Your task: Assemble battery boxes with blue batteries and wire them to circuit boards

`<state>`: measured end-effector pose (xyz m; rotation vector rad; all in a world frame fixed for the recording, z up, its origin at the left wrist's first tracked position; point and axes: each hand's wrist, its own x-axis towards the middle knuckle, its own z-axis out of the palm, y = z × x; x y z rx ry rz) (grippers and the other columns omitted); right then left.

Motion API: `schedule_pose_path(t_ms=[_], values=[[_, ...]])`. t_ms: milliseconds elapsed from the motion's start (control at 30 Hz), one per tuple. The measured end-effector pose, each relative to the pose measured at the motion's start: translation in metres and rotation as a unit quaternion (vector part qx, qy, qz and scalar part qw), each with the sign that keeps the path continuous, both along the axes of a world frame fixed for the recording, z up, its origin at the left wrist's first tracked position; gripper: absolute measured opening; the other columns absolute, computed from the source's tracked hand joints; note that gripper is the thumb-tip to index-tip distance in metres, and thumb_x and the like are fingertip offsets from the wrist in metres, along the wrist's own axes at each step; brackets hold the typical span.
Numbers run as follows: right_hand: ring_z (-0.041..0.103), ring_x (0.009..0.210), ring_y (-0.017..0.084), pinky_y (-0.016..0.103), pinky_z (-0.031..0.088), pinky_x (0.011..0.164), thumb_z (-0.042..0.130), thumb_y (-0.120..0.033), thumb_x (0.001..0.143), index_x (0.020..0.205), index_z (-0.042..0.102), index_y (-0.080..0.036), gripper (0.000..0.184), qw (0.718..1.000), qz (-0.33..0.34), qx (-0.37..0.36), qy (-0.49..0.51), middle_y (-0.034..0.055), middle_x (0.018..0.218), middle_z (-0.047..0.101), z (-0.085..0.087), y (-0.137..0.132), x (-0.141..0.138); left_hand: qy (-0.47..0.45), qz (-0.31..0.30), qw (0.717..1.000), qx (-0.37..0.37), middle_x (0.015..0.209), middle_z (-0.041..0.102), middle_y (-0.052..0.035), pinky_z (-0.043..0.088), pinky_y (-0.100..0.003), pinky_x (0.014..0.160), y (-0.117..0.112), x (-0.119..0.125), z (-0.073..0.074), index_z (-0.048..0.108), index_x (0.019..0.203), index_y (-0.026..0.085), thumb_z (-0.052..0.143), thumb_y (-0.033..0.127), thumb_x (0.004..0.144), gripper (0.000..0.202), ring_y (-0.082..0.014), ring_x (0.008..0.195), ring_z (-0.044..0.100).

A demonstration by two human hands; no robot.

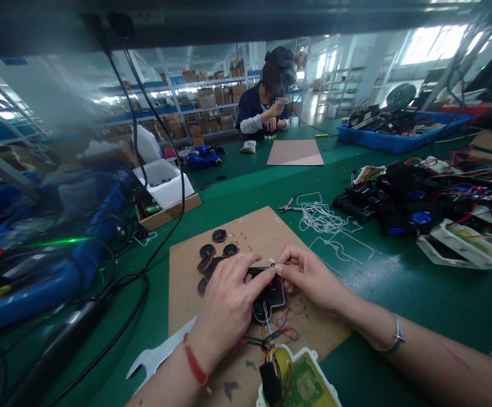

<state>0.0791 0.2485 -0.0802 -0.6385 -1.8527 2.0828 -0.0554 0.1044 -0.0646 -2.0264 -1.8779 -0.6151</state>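
On a brown board (246, 232), my left hand (233, 299) is closed over a black plastic housing (274, 295) and covers much of it. My right hand (303, 277) pinches at the housing's upper right corner; whatever is between its fingertips is too small to make out. Red, white and yellow wires run from the housing toward a circuit board in a white-edged yellow case (307, 381) at the near edge. Several small round black parts, among them one round part (219, 235), lie left of the housing. A large open-ended wrench (161, 350) lies partly under my left forearm.
White wire (324, 217) lies loosely coiled beside pliers (290, 204). Black wired assemblies (419, 198) are piled at right, before a blue bin (381, 140). Black cables (144, 282) hang and loop at left. Another person (266, 96) sits across the green table (233, 189).
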Motion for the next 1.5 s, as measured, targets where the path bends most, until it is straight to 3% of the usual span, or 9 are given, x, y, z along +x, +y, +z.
schedule_pose_path(t_ms=[367,567,700,867,1000,1133,1300,1500], values=[[0.054,0.054,0.008,0.023,0.045,0.055,0.064,-0.028,0.074,0.077,0.05,-0.018,0.017,1.0,0.01,-0.007,0.002,-0.0033,0.061,0.055,0.001,0.006,0.003,0.029,0.008,0.999,-0.013,0.122,0.05,-0.0143,0.048,-0.047,0.083,0.0,0.001,0.002,0.058,0.114,0.021,0.041,0.007,0.087,0.035,-0.028,0.107,0.048],[0.048,0.05,0.006,0.021,0.04,0.05,0.063,-0.029,0.075,0.076,0.048,-0.019,0.019,0.999,0.017,0.004,0.03,-0.0055,0.06,0.051,-0.004,0.001,0.001,0.042,-0.001,0.999,-0.02,0.124,0.049,-0.0138,0.048,-0.046,0.084,0.0,0.002,0.002,0.055,0.119,0.023,0.04,0.007,0.088,0.038,-0.0276,0.11,0.048],[0.047,0.051,0.007,0.022,0.04,0.05,0.063,-0.031,0.075,0.076,0.046,-0.02,0.02,0.999,0.012,0.014,0.027,-0.0049,0.062,0.05,-0.005,0.0,0.0,0.061,0.001,0.998,-0.035,0.128,0.048,-0.013,0.046,-0.048,0.087,-0.006,-0.01,0.009,0.057,0.116,0.022,0.046,0.011,0.087,0.033,-0.0292,0.113,0.047],[0.049,0.054,0.009,0.024,0.043,0.052,0.063,-0.032,0.074,0.076,0.047,-0.02,0.02,0.999,0.018,0.034,0.017,-0.0031,0.064,0.051,-0.001,0.0,0.001,0.058,0.041,0.997,-0.039,0.126,0.049,-0.0135,0.047,-0.048,0.085,-0.028,-0.033,0.017,0.063,0.105,0.021,0.047,0.01,0.087,0.027,-0.0293,0.113,0.048],[0.05,0.054,0.009,0.025,0.044,0.051,0.063,-0.031,0.074,0.075,0.047,-0.02,0.019,0.999,0.019,0.037,0.013,-0.0023,0.064,0.051,-0.001,-0.001,0.001,0.047,0.069,0.995,-0.062,0.124,0.051,-0.0123,0.049,-0.047,0.084,-0.048,-0.037,0.01,0.061,0.111,0.023,0.046,0.002,0.082,0.038,-0.0273,0.111,0.049],[0.051,0.055,0.009,0.024,0.044,0.051,0.062,-0.031,0.076,0.076,0.047,-0.02,0.019,0.998,0.019,0.048,0.018,-0.0021,0.065,0.052,-0.002,-0.001,0.002,0.026,0.097,0.994,-0.041,0.117,0.055,-0.0127,0.051,-0.046,0.082,-0.053,-0.029,0.002,0.055,0.121,0.021,0.044,0.0,0.08,0.047,-0.0259,0.105,0.053],[0.051,0.056,0.01,0.025,0.045,0.053,0.062,-0.034,0.078,0.076,0.046,-0.02,0.021,0.998,0.021,0.059,0.01,-0.002,0.065,0.052,-0.001,-0.001,0.002,0.029,0.068,0.996,-0.044,0.118,0.053,-0.0127,0.051,-0.045,0.082,-0.052,-0.025,0.002,0.055,0.122,0.022,0.041,0.001,0.084,0.046,-0.0251,0.105,0.052],[0.053,0.056,0.011,0.026,0.046,0.054,0.062,-0.037,0.078,0.077,0.046,-0.02,0.023,0.998,0.025,0.062,0.003,-0.0015,0.065,0.054,0.0,-0.001,0.003,0.031,0.035,0.996,-0.07,0.114,0.056,-0.0129,0.053,-0.043,0.079,-0.072,-0.018,-0.007,0.055,0.122,0.018,0.041,0.006,0.088,0.038,-0.0244,0.101,0.053]])
